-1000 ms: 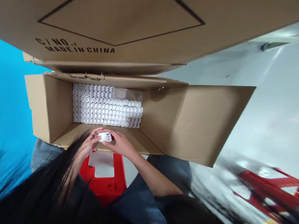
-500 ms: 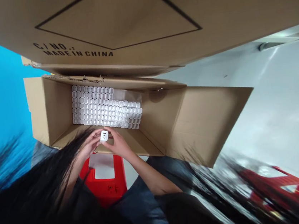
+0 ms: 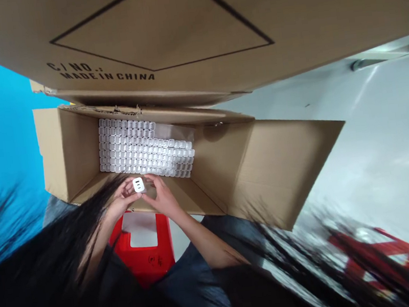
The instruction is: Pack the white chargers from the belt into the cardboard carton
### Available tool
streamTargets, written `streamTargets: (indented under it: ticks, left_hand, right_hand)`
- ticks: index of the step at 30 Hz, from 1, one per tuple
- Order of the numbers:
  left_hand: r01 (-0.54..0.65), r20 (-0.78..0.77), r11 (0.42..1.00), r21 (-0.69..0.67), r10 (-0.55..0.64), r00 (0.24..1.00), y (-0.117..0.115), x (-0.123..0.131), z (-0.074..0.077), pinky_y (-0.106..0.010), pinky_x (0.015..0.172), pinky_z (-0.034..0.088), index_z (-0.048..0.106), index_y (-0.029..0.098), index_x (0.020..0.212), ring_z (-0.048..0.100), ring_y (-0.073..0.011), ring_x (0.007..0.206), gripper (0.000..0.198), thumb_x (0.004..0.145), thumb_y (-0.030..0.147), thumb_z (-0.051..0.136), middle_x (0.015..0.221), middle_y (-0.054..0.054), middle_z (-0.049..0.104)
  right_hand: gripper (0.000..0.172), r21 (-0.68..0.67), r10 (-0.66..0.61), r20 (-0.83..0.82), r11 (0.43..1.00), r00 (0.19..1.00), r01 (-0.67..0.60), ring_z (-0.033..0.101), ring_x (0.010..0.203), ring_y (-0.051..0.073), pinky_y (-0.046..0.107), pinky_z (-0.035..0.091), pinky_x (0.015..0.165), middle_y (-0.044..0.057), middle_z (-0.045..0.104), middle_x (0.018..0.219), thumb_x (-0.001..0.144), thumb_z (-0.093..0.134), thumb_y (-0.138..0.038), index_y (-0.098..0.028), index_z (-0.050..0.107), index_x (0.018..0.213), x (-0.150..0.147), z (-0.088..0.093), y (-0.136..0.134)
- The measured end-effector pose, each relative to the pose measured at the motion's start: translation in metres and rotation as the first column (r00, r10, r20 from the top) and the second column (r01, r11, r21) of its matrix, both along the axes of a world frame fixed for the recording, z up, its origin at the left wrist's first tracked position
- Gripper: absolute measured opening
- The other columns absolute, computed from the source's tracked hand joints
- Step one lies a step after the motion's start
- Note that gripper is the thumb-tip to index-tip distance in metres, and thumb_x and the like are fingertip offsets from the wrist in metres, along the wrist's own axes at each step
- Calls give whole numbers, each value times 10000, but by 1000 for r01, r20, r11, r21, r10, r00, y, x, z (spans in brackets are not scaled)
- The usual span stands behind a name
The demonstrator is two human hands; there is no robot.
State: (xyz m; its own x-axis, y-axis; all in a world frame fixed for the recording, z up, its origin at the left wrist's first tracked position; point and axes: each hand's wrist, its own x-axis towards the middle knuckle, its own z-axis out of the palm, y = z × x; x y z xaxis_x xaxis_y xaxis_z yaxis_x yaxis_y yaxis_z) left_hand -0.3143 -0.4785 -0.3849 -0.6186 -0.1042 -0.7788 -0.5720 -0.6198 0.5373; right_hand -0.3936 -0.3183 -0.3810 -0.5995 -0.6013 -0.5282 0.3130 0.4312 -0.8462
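A small white block with dark slots on its face is held up over the near edge of an open cardboard box. My left hand has its fingers around the block's left side. On the right, my right hand is beside the block, thumb near its lower corner and fingers bent, the index finger apart from it. Rows of similar white pieces stand packed on the bottom of the box, with a gap at the far right corner of the rows.
A large printed carton panel rises behind the box. Beneath my forearms is a red plastic stool. Another red plastic item lies at the lower right. Dark hair strands cover part of the lower view.
The white block has moved slightly left and turned a little, its slotted face more toward the camera. My right fingers have opened away from it somewhat.
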Motion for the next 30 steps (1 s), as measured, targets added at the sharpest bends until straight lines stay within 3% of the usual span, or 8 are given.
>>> streamTargets:
  ticks: [4,9,13,17,20,24,27,30]
  left_hand:
    - [-54,67,998,-38,56,996,0,3,-4,-316,886,483,544,251,1117,644,-182,958,650,565,226,888,1108,-40,676]
    - [-19,-24,996,-84,17,1000,-4,-3,0,-360,949,480,543,254,1027,588,-240,1151,561,581,231,882,1272,-63,612]
    - [46,-53,992,-115,-52,997,-3,-4,1,-347,949,481,565,256,1025,578,-246,1177,520,604,250,871,1348,-68,579]
    - [144,-11,966,-215,-150,989,-5,2,-9,-328,990,450,600,239,1121,535,-247,1238,568,619,259,865,1318,-86,593]
    - [167,54,959,-231,-158,986,-9,4,-18,-354,999,450,605,233,1160,574,-226,1161,539,679,319,833,1247,-92,632]
    - [130,125,980,-152,-112,986,-10,2,-19,-369,942,502,624,227,1135,591,-226,1118,510,693,386,823,1203,-95,643]
    - [91,161,989,-117,-71,984,-8,2,-18,-357,923,521,635,239,1121,594,-217,1110,497,694,412,823,1171,-77,655]
    - [78,174,991,-109,-58,983,-6,4,-17,-325,911,523,644,241,1114,598,-204,1106,475,709,419,817,1147,-65,667]
  right_hand:
    - [600,-63,-53,207,996,977,68,557,1222,248,464,461,1073,115,562,1351,810,681,-305,-191,478,1363,0,-5,-3]
    - [379,-82,-211,732,916,647,393,652,1095,247,417,596,859,104,646,1241,880,585,-302,-186,602,1241,-3,-15,-8]
    - [272,-54,-237,779,896,580,440,692,905,221,361,604,716,89,699,1060,867,613,-322,-199,627,1109,-3,-18,-9]
    - [321,-91,-182,620,950,764,300,656,841,166,269,568,640,57,673,1072,825,659,-365,-226,612,1110,-15,-36,3]
    - [403,135,-289,273,956,918,261,626,775,129,280,557,709,37,649,1118,841,635,-340,-258,588,1233,-37,-71,25]
    - [352,523,-183,-176,815,967,249,617,846,154,340,492,929,85,621,1194,888,572,-245,-191,638,1230,-88,-127,55]
    - [368,682,8,-234,714,972,158,603,1011,204,317,452,947,136,574,1293,906,563,-189,-163,636,1266,-137,-157,67]
    - [355,745,76,-229,655,970,124,595,1020,163,258,416,905,166,554,1316,928,500,-94,-91,631,1259,-181,-170,70]
